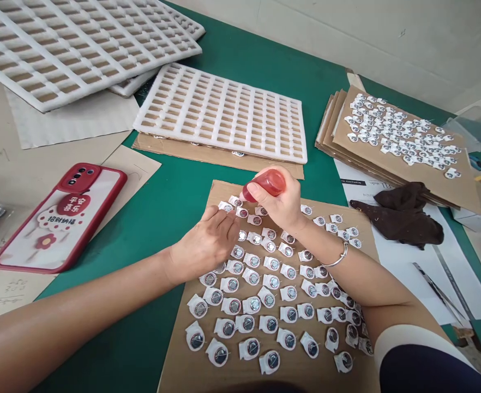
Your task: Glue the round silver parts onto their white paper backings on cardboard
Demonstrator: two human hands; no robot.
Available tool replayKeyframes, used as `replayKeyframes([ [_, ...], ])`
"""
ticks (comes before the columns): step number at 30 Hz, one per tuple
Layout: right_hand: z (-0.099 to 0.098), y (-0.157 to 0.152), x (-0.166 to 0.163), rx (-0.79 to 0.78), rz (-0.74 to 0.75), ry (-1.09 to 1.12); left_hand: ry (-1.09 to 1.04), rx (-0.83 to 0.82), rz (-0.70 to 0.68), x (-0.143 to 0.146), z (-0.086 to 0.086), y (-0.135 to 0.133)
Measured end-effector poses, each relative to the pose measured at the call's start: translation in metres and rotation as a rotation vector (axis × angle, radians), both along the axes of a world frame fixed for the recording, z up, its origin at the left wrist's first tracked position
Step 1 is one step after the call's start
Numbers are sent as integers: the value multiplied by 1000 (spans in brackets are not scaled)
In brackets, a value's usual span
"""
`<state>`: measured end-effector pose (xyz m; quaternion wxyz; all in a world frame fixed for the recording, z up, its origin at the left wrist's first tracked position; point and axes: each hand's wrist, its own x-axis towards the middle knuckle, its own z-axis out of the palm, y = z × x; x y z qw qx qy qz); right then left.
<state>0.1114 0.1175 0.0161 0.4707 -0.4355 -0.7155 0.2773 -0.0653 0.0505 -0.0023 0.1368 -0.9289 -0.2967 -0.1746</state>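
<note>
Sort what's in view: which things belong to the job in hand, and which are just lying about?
In the job:
red bottle, in the right hand
small white parts
cardboard sheet beneath them

Apparently lying about:
phone
dark brown cloth

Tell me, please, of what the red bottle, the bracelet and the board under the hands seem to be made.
Bottle: probably plastic, glossy; it looks translucent and shows highlights.
Bracelet: likely polished metal, from its silvery shine; which metal is unclear.
Board: apparently cardboard, matt, judging by its plain brown face.
</note>
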Motion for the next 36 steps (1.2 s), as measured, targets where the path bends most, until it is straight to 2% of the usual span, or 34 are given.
replayKeyframes([
  [16, -4, 3, 4, -30, -1, -17, -1, 5, -1, 0, 0, 1],
  [23, -7, 7, 5, 77, -11, -5, -57, -49, -11, -2, 2, 2],
  [36, -2, 6, 7, 109, 2, -88, -281, -361, -55, -11, 13, 14],
])
